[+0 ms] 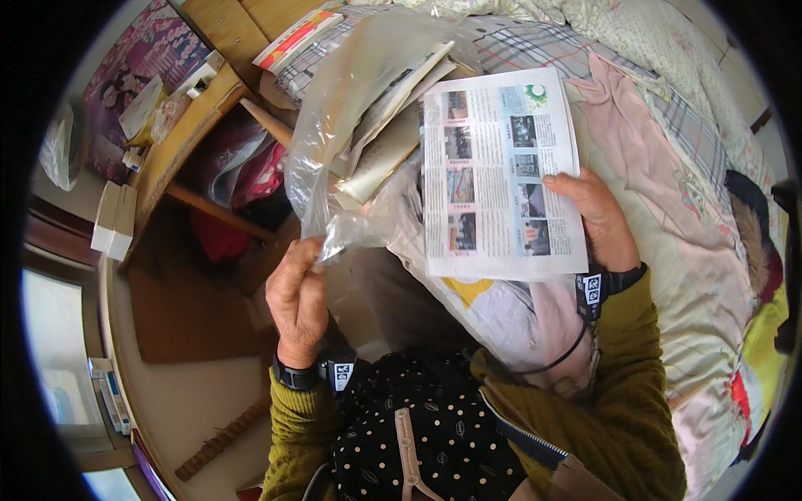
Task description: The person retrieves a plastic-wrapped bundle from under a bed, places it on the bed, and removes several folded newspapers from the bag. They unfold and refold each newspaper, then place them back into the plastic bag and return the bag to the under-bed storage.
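Pinched in the fingers of my left hand (pixel 299 300) is the edge of a clear plastic bag (pixel 319 144). The bag spreads over the bed's near edge, its mouth towards me. Inside it lie several papers and booklets (pixel 382 156), some yellowed. My right hand (pixel 604 216) grips a printed leaflet (pixel 495 175) by its right side, thumb on top and fingers hidden beneath. Columns of text and small photos cover the leaflet's upper face. It is held just right of the bag, over the bedding; whether it touches the bag I cannot tell.
A bed with a plaid sheet (pixel 520 44) and a pink patterned cloth (pixel 651 163) lies ahead and right. To the left stands a wooden cabinet (pixel 182 144) with open compartments and white boxes (pixel 114 219) on its edge. A red and white booklet (pixel 297 39) rests beyond the bag.
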The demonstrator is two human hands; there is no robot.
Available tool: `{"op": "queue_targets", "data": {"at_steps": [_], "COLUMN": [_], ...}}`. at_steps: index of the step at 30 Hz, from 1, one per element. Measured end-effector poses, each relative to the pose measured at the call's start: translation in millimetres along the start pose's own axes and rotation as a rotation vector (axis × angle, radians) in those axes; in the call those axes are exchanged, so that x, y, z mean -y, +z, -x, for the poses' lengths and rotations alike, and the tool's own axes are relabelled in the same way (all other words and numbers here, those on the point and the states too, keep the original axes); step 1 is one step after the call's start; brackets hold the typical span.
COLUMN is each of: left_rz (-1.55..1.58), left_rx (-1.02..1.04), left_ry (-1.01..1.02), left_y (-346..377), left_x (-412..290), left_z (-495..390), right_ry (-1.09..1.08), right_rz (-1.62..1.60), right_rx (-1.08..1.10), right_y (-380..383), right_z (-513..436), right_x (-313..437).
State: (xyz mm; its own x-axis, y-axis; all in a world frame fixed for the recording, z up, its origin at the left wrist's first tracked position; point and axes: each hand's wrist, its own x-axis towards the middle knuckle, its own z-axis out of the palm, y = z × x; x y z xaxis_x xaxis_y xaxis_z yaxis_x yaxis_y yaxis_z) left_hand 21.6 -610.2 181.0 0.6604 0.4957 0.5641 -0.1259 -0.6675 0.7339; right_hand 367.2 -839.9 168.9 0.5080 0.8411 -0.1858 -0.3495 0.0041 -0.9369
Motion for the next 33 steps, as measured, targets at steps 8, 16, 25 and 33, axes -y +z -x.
{"op": "queue_targets", "data": {"at_steps": [8, 16, 25, 33], "left_rz": [0.228, -0.01, -0.226, -0.353], "left_rx": [-0.286, -0.236, -0.113, 0.048], "left_ry": [-0.039, 0.159, 0.088, 0.22], "left_y": [39.6, 60.6, 27.8, 11.8], "left_x": [-25.1, -36.1, -23.8, -38.4], "left_z": [20.7, 42.5, 33.5, 21.4], "right_ry": [-0.018, -0.152, -0.174, -0.537], "right_rz": [-0.118, -0.224, -0.192, -0.051], "right_rx": [0.047, -0.122, -0.006, 0.149], "right_y": [6.6, 21.7, 32.0, 24.7], "right_z": [1.0, -37.7, -6.7, -9.4], "right_x": [2.3, -14.1, -7.6, -40.0]}}
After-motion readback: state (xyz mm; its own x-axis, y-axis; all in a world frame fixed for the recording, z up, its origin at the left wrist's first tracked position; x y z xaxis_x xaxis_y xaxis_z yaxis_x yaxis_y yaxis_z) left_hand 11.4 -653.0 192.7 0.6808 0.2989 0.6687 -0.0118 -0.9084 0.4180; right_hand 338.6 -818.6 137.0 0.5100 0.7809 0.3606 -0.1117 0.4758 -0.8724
